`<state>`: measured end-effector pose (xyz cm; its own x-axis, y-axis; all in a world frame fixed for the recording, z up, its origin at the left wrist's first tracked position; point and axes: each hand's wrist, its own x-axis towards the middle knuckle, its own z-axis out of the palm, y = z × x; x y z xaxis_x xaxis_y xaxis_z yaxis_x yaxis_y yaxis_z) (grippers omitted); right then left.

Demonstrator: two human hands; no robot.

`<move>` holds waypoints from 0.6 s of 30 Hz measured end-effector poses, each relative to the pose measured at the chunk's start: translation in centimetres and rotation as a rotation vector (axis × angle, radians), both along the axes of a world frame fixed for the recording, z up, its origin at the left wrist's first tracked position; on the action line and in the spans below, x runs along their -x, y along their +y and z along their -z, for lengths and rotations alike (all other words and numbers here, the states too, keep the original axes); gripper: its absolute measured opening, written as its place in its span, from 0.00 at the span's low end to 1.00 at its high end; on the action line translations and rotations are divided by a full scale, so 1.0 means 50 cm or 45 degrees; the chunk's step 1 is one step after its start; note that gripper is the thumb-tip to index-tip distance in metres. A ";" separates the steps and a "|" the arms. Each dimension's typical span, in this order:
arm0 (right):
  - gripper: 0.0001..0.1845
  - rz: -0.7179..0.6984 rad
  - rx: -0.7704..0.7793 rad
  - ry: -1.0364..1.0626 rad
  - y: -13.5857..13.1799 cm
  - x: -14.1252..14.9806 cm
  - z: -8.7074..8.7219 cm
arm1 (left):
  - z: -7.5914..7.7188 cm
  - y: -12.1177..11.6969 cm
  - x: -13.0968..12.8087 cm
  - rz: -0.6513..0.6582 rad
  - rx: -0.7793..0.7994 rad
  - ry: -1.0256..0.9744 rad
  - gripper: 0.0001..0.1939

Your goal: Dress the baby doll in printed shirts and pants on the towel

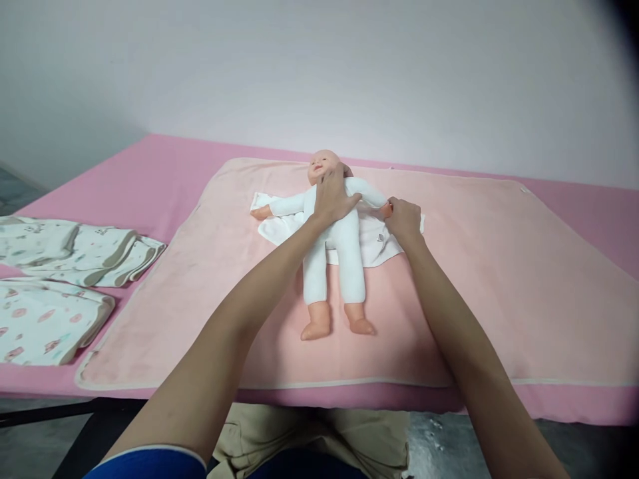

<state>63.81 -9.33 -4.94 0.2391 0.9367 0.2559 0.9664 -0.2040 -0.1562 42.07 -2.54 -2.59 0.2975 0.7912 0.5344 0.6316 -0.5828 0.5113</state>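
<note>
A bald baby doll (348,266) with a white cloth body lies on its back, head away from me. Under its torso and arms a small white garment (279,229) is spread out. My left hand (332,196) rests on the doll's upper chest by the chin, fingers stretched toward the neck and thumb held apart. At the end of the doll's arm on the right, my right hand (403,218) is closed around the doll's hand, over the garment's edge. The doll's other arm reaches out to the left, untouched.
Beneath the doll is a peach blanket (499,286) with a pale edge, on a pink-covered table (170,173). Two folded printed cloths, one with green trim (94,249) and one with pink prints (44,319), lie at the left. A plain wall (349,80) stands behind.
</note>
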 end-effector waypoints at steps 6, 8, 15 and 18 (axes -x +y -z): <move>0.18 -0.117 0.038 0.373 -0.042 -0.024 -0.096 | -0.005 -0.004 0.026 0.102 -0.004 -0.077 0.24; 0.25 -0.223 -0.099 0.403 -0.059 -0.032 -0.137 | -0.005 -0.013 0.026 0.141 0.010 -0.031 0.23; 0.23 -0.253 -0.097 0.049 -0.053 0.015 -0.107 | 0.021 -0.030 0.120 -0.173 0.151 0.036 0.21; 0.27 -0.184 -0.087 -0.010 -0.038 0.046 -0.044 | 0.039 -0.007 0.208 -0.257 0.246 0.142 0.25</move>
<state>61.51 -11.26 -2.74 0.1006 0.9415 0.3216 0.9862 -0.0516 -0.1575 31.65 -2.90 -4.54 0.1723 0.9242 0.3409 0.7835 -0.3383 0.5212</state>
